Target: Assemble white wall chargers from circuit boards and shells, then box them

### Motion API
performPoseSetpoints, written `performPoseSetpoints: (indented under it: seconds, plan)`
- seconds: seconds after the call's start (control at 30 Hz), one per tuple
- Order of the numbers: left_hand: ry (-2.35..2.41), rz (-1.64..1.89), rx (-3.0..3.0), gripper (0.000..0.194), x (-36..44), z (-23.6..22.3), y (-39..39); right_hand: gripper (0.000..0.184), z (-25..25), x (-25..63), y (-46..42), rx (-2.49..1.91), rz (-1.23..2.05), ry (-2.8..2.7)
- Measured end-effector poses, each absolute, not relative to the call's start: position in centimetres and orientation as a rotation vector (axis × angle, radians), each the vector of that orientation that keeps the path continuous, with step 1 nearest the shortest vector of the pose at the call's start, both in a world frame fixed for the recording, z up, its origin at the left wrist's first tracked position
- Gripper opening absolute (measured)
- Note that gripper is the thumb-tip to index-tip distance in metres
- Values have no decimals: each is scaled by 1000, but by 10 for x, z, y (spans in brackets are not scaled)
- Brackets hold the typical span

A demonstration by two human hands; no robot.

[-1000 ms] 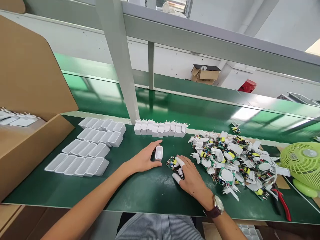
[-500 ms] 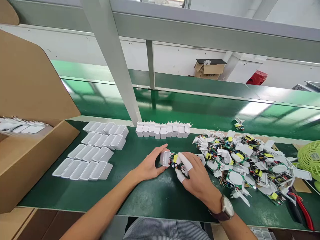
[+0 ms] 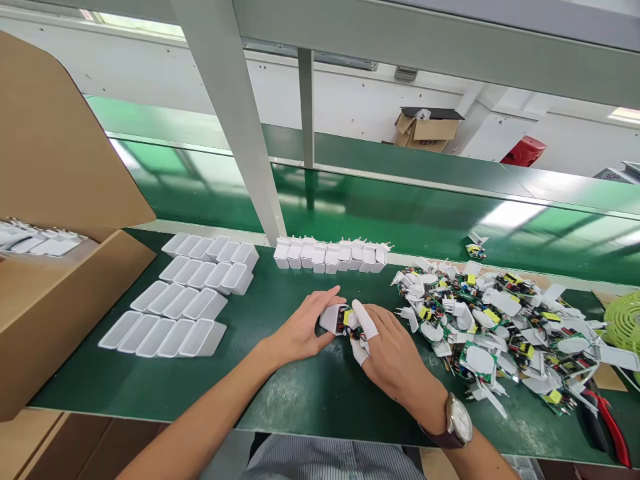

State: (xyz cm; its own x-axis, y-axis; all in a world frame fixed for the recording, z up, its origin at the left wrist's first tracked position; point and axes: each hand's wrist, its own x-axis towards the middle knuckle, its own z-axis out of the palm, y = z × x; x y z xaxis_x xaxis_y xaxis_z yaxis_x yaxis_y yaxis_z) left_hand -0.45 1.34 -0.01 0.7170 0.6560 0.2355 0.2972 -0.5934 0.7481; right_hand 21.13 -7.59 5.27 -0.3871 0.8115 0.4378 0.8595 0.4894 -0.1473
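Observation:
Over the green bench top, my left hand [image 3: 304, 328] grips a white plastic housing [image 3: 331, 319] between thumb and fingers, its open end facing right. My right hand [image 3: 387, 347], with white finger cots on thumb and forefinger, pinches a circuit board [image 3: 351, 320] with a yellow part on it. The board's left end sits in the mouth of the housing, partly inserted. My right fingers hide its other end. Rows of empty white housings [image 3: 165, 300] stand left of my left hand. Right of my right hand spreads a heap of circuit boards [image 3: 480, 327] with white plug covers.
A row of white chargers [image 3: 333, 257] stands along the back edge. At left is an open cardboard box [image 3: 100, 293] holding white parts. Pliers with red handles [image 3: 607, 427] and a green fan [image 3: 625, 320] are at right. A grey post [image 3: 240, 133] rises behind the bench.
The circuit board has gone from beside the housing's mouth to partly inside it. The housing has tilted in my left hand. The camera view has shifted slightly.

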Motion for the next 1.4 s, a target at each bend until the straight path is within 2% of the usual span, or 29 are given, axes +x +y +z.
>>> performPoseSetpoints:
  seconds: [0.87, 1.4]
  plan:
    - [766, 628, 2186, 90, -3, 1, 12, 52, 65, 211, -68, -1391, -110, -2404]
    - [781, 626, 2179, 89, -3, -2, 12, 60, 70, 214, -66, -1384, -103, -2432]
